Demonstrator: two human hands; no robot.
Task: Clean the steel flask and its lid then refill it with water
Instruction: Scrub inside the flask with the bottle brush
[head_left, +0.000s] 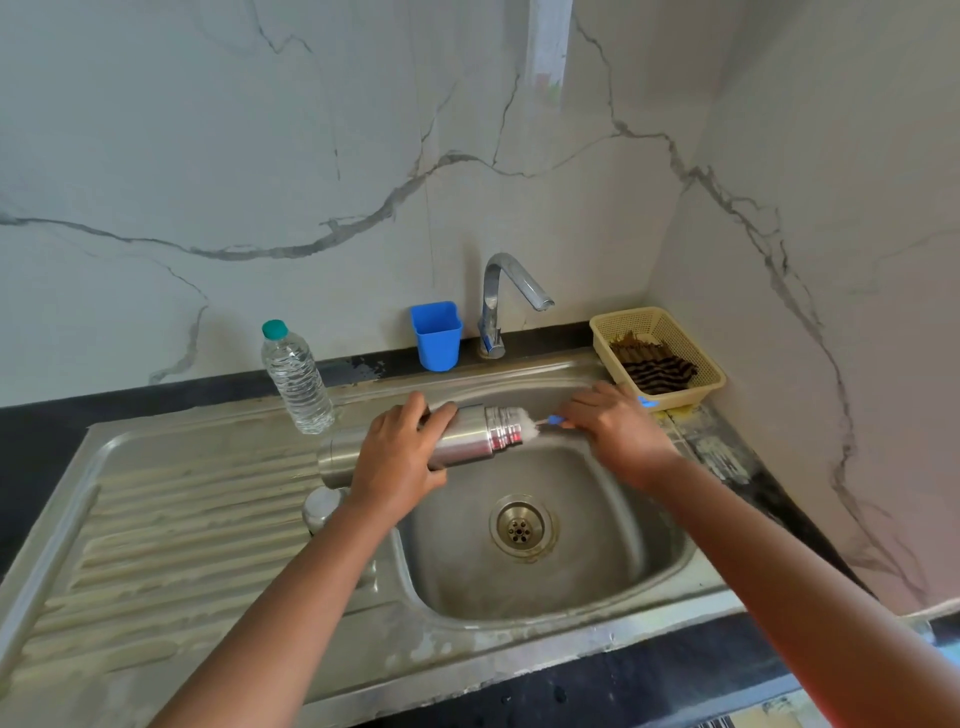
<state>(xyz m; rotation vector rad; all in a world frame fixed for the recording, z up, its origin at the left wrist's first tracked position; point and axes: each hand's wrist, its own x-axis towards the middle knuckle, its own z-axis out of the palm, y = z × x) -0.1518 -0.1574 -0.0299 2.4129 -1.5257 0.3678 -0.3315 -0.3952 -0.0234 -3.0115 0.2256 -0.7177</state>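
Note:
The steel flask (467, 435) lies sideways above the left side of the sink basin (597, 566), its open threaded mouth pointing right. My left hand (400, 452) grips its body around the middle. A bottle brush (537, 423) with white bristles sits at the flask's mouth, partly inside it. My right hand (618, 431) grips the brush's blue handle just right of the mouth. The steel lid (322, 506) stands on the drainboard, partly hidden by my left forearm.
A water-filled plastic bottle (297, 382) with a green cap stands at the back left of the sink. A blue cup (437, 335) and the tap (506, 301) are at the back. A cream basket (660, 356) holding a striped cloth sits at the back right corner.

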